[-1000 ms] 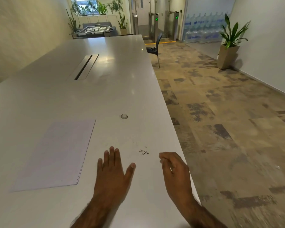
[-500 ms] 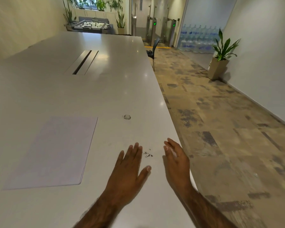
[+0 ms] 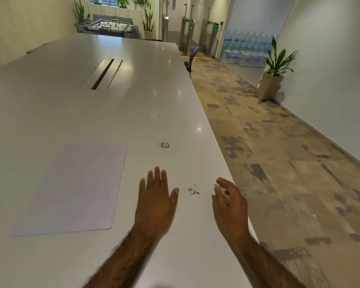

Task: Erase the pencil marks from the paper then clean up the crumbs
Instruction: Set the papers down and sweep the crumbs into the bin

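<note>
Right, crumbs (image 3: 193, 191): small dark cluster on the white table (image 3: 92, 113), close to its right edge, sitting between the two hands and touching neither. A few specks sit slightly apart, just above the main clump.

Left hand (image 3: 155, 202): palm down, flat on or just over the tabletop (contact unclear), fingers straight and together, thumb splayed toward the crumbs, tip just beside them. Nothing in it, fully released.

Right hand (image 3: 230, 202): at the table's right edge, turned on its side, palm facing the crumbs, fingers loosely curled, not clenched. A pale blur sits at the fingertips; cannot tell whether something is pinched there.

Paper (image 3: 77, 188): left of the left hand, flat on the table, well apart from the crumbs, looks like a thin stack with a rounded near corner. Surface reads blank; any faint marks are too small to tell.

Eraser (image 3: 165, 145): small round pale object beyond the hands, loose on the table.

Further out: a cable slot (image 3: 101, 74) in the table's middle, patterned carpet (image 3: 279, 163) to the right, a potted plant (image 3: 275, 69) by the wall.
</note>
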Available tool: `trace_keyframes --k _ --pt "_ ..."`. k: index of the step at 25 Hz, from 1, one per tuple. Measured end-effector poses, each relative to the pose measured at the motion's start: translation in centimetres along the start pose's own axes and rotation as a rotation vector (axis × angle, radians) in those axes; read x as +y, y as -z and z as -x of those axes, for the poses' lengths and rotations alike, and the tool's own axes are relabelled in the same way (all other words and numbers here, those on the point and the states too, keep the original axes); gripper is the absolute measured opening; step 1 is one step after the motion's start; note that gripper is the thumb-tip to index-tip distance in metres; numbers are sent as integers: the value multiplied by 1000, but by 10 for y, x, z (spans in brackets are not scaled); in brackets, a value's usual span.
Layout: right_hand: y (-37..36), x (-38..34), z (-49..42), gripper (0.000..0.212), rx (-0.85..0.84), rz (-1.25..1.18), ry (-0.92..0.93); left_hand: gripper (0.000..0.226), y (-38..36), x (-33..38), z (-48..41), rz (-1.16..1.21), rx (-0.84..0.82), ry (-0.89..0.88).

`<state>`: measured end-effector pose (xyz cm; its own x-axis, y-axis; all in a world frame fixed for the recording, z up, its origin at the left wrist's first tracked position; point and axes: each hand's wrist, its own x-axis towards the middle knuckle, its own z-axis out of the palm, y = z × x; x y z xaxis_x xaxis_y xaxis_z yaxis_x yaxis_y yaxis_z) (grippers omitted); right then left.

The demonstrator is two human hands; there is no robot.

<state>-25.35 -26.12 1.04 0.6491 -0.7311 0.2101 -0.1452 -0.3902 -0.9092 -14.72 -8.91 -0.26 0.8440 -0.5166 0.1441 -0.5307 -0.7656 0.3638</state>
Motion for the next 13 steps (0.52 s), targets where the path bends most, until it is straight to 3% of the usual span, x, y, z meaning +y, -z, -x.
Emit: trace_keyframes --k 2,4,6,9,11,13 --pt "-1 -1 -1 18 30 95 40 64 0 -6 -7 72 -33 -41" --pt "0 -6 1 15 -11 169 63 46 -2 1 -6 298 83 -161" --pt "3 -15 0 28 -81 254 87 21 3 11 -4 389 210 -160" --pt "11 -15 -9 41 -124 447 242 48 3 18 1 221 200 -117" --pt "25 -7 -16 57 -203 497 262 65 1 24 7 92 88 -32" --pt "44 2 -21 57 -167 466 218 81 -7 27 19 -20 -70 57"
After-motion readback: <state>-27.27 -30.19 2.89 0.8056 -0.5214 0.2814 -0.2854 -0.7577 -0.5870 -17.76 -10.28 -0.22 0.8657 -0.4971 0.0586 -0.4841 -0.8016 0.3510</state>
